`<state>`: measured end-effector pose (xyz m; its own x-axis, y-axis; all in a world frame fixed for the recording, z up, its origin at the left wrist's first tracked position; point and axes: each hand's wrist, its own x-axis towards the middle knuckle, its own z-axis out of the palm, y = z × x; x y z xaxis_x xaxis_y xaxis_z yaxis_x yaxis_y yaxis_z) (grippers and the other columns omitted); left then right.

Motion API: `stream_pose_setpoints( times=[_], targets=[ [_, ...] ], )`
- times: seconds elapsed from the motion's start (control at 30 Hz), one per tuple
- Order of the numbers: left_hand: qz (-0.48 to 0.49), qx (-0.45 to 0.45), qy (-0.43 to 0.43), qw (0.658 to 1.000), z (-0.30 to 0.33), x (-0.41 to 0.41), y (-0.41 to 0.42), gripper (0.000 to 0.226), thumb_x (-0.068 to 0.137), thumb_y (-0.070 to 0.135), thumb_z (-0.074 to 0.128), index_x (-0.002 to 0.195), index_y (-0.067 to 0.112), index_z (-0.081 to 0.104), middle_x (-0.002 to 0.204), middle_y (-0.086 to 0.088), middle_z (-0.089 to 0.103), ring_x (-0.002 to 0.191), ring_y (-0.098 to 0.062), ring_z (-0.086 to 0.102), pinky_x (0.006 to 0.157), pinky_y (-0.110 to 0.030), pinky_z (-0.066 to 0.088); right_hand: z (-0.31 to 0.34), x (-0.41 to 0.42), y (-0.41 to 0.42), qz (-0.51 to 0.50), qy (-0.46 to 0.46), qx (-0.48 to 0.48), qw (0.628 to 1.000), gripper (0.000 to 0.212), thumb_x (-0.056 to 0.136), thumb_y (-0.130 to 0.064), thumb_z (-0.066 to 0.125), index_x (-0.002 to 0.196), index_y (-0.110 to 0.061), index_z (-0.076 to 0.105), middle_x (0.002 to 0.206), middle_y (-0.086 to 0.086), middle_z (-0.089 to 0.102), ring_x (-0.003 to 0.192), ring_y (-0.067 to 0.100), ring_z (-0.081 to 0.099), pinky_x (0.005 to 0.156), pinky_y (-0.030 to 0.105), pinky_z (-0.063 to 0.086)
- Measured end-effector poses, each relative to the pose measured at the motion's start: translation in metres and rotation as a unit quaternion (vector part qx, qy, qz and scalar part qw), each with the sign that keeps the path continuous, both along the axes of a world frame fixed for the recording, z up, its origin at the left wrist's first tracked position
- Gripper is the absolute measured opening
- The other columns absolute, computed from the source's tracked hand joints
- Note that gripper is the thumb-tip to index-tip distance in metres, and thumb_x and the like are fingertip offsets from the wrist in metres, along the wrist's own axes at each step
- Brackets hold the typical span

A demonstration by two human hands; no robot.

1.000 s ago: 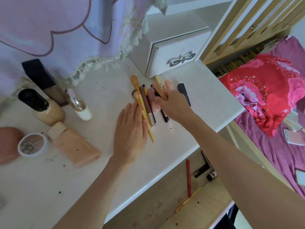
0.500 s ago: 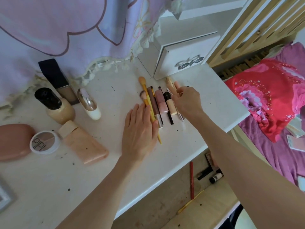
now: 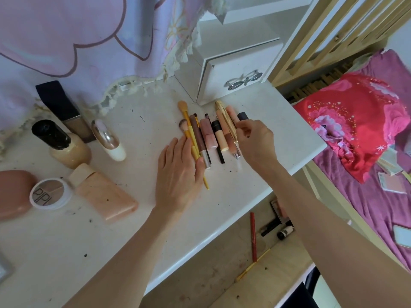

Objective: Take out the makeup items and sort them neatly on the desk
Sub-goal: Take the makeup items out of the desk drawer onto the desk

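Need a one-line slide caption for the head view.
Left hand rests flat beside a row of brushes and tubes on the white desk while right hand pinches a dark tube.

Bare desk (image 3: pixel 138 134) lies between bottles (image 3: pixel 66 150) and brushes (image 3: pixel 195 138); drawer box (image 3: pixel 233 70) blocks behind.

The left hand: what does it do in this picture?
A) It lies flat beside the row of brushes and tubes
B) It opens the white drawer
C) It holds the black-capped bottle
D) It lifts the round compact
A: the left hand lies flat on the desk, its straight fingers against the yellow brushes.
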<state>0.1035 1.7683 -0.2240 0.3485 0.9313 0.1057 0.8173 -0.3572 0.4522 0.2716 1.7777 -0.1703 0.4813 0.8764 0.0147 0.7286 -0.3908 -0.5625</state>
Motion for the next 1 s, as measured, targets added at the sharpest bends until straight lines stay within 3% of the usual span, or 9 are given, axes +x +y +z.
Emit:
stream_pose_setpoints(
  times=[0.17,0.4,0.53,0.63,0.77,0.9,1.0],
  targets=[
    [-0.006,0.012,0.012,1.0,-0.003,0.0,0.0,0.054,0.094,0.034,0.042,0.137,0.002,0.038,0.143,-0.015,0.041,0.135,-0.031,0.032,0.113,-0.041,0.021,-0.004,0.008,-0.042,-0.009,0.007,0.015,1.0,0.025,0.095,-0.013,0.047,0.115,-0.011,0.062,0.112,0.003,0.06,0.09,0.008,0.052,0.078,0.015,0.036],
    [0.0,-0.023,0.003,1.0,0.004,-0.005,-0.023,0.059,0.095,0.035,0.039,0.144,0.003,0.026,0.151,-0.014,0.027,0.141,-0.027,0.019,0.117,-0.036,0.009,-0.008,0.026,-0.12,0.016,-0.051,-0.005,0.999,0.029,0.094,-0.02,0.052,0.122,-0.012,0.058,0.119,0.004,0.058,0.101,0.018,0.058,0.08,0.02,0.039],
    [-0.036,0.046,-0.086,0.995,0.011,0.0,-0.088,0.046,0.088,0.01,0.053,0.131,0.0,0.042,0.131,-0.019,0.047,0.124,-0.032,0.041,0.105,-0.039,0.031,-0.022,0.05,-0.173,-0.004,-0.046,-0.055,0.997,0.028,0.094,-0.018,0.051,0.121,-0.011,0.058,0.119,0.006,0.059,0.103,0.019,0.057,0.082,0.02,0.038],
    [-0.147,0.087,-0.131,0.976,0.006,0.016,-0.136,0.039,0.084,0.005,0.054,0.122,0.002,0.049,0.116,-0.014,0.056,0.11,-0.024,0.049,0.094,-0.033,0.042,-0.036,0.071,-0.204,-0.028,-0.028,-0.108,0.993,0.027,0.096,-0.022,0.049,0.119,-0.011,0.058,0.118,0.007,0.058,0.103,0.023,0.056,0.086,0.03,0.044],
    [-0.253,-0.028,-0.063,0.965,-0.022,0.044,-0.174,0.039,0.087,0.008,0.052,0.125,0.007,0.051,0.117,-0.006,0.057,0.103,-0.015,0.056,0.09,-0.024,0.048,-0.056,0.098,-0.231,-0.024,-0.032,-0.182,0.982,0.029,0.094,-0.013,0.046,0.121,-0.008,0.055,0.119,0.014,0.055,0.106,0.028,0.054,0.089,0.035,0.042],
    [-0.181,-0.18,-0.005,0.967,-0.063,0.073,-0.178,0.043,0.096,0.017,0.043,0.138,0.012,0.036,0.129,-0.004,0.046,0.118,-0.015,0.044,0.1,-0.025,0.039,-0.076,0.119,-0.233,-0.007,-0.071,-0.245,0.967,0.03,0.095,-0.017,0.045,0.123,-0.006,0.051,0.12,0.017,0.051,0.108,0.033,0.051,0.086,0.04,0.042],
    [-0.148,-0.193,0.026,0.97,-0.087,0.097,-0.176,0.035,0.095,0.023,0.046,0.128,0.011,0.044,0.121,-0.006,0.05,0.112,-0.019,0.045,0.094,-0.028,0.04,-0.095,0.129,-0.22,0.001,-0.087,-0.276,0.957,0.032,0.094,-0.019,0.047,0.123,-0.004,0.049,0.122,0.018,0.049,0.111,0.036,0.048,0.085,0.039,0.04]
  ],
)
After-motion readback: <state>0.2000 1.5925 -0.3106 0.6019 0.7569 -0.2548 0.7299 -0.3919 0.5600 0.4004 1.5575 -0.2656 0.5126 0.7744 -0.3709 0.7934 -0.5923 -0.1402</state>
